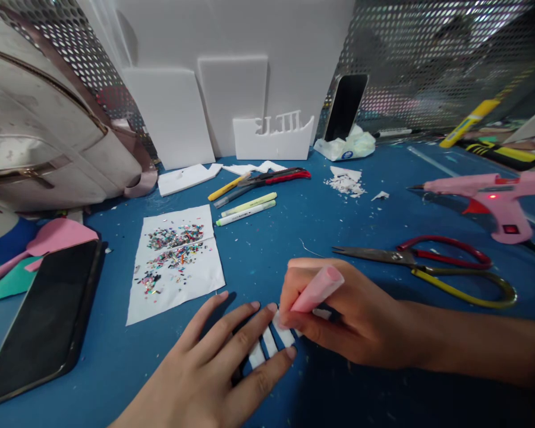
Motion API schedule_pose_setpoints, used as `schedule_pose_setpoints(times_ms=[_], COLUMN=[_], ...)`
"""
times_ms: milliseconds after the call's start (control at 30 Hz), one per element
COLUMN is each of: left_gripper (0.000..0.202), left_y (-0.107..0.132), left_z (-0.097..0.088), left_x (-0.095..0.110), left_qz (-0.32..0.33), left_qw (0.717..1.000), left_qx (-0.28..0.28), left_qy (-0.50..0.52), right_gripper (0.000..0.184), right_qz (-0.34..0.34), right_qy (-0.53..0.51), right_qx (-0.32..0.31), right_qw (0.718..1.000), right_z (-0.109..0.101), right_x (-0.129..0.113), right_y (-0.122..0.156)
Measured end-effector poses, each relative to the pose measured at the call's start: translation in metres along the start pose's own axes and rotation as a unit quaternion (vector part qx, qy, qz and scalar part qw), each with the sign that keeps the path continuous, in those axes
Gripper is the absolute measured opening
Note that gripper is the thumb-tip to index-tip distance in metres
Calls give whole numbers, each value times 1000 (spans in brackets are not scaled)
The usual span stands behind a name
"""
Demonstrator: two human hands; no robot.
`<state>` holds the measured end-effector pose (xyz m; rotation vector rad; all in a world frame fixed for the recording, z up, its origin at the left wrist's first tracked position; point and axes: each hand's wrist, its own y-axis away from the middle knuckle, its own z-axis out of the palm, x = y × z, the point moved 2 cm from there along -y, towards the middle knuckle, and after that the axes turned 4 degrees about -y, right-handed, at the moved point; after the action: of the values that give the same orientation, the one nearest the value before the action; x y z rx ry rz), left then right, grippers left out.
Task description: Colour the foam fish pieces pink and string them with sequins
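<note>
My right hand (339, 315) is closed around a thick pink marker (318, 289). The marker slants down to the left, and its tip is hidden behind my fingers. Beneath it lies a small white foam cut-out (270, 342) with bar-like strips and blue table showing in the gaps. My left hand (225, 362) rests with its fingers spread and stretched out, the fingertips and thumb touching the cut-out's edges. Part of the cut-out is covered by both hands.
Scissors (378, 255) and a pink glue gun (485, 193) with a red light lie at right. Sequins cover a white paper sheet (138, 303). Highlighters (249, 211), a box cutter (267, 179), foam boards (169, 119), a phone (40, 321) and a backpack (40, 119) surround the work.
</note>
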<state>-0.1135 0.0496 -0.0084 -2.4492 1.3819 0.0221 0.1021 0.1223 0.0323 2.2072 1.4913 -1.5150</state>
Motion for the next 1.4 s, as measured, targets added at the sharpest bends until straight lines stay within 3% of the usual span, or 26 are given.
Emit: schedule_pose_setpoints(times_ms=[733, 1400], left_gripper=[58, 61], left_y=[0, -1], left_z=[0, -4], left_x=[1, 0], left_qz=[-22, -13], left_qw=[1000, 1000], left_qx=[7, -11], left_qy=[5, 0], right_gripper=[15, 20], right_qz=[21, 11], right_qy=[54, 17], right_qx=[-23, -6], right_qw=[998, 1000], right_z=[4, 7], right_x=[-6, -3], right_y=[-3, -7])
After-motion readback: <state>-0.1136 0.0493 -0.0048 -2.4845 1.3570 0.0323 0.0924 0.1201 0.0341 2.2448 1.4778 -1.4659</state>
